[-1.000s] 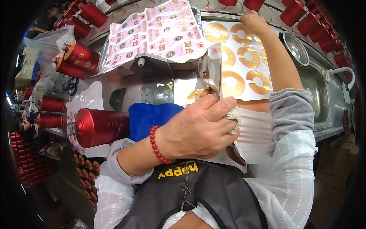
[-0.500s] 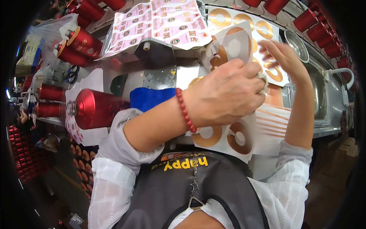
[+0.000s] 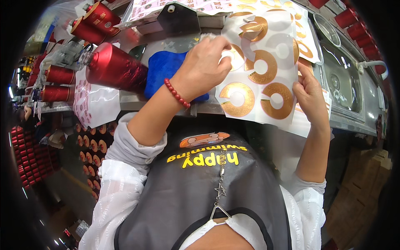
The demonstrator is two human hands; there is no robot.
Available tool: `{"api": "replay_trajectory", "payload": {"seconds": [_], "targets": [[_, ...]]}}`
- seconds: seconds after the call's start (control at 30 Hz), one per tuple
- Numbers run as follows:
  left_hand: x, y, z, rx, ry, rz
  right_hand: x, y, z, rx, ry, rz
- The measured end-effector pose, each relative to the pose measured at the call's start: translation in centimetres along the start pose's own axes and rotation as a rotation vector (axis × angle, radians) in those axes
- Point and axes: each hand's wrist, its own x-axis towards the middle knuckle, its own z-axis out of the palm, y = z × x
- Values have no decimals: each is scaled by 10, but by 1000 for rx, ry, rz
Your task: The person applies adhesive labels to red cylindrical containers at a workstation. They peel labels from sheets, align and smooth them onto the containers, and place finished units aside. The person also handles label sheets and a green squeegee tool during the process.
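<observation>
A sheet of gold ring-shaped stickers (image 3: 258, 98) lies tilted in front of me, its backing partly see-through. My right hand (image 3: 310, 93) pinches its right edge between thumb and fingers. Over the sheet's left side is my left hand (image 3: 208, 62), its fingers curled and its thumb and forefinger beside a round gold-edged sticker (image 3: 236, 57). A white crumpled wad (image 3: 207, 37) shows at the far side of that hand; its kind is unclear. To the left, a shiny red bottle (image 3: 118, 66) lies on its side, its base against a blue cloth pad (image 3: 164, 68).
More gold sticker sheets (image 3: 306, 48) lie behind at the right, beside a metal sink (image 3: 343, 89) and a round metal bowl (image 3: 326, 29). Pink-printed sheets (image 3: 166, 6) rest on a raised tray at the back. Several red bottles (image 3: 101, 18) stand at the far left.
The sticker sheet has come down and flattened out. My right hand has moved in to hold its right edge, and my left hand has moved leftward. The view has shifted.
</observation>
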Motion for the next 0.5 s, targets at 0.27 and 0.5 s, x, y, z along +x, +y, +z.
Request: {"api": "replay_trajectory", "payload": {"seconds": [0.27, 0.5], "targets": [[-29, 7, 0, -542, -163, -315, 20, 9, -7, 661, 104, 22], [21, 13, 58, 151, -202, -9, 24, 26, -19, 770, 43, 87]]}}
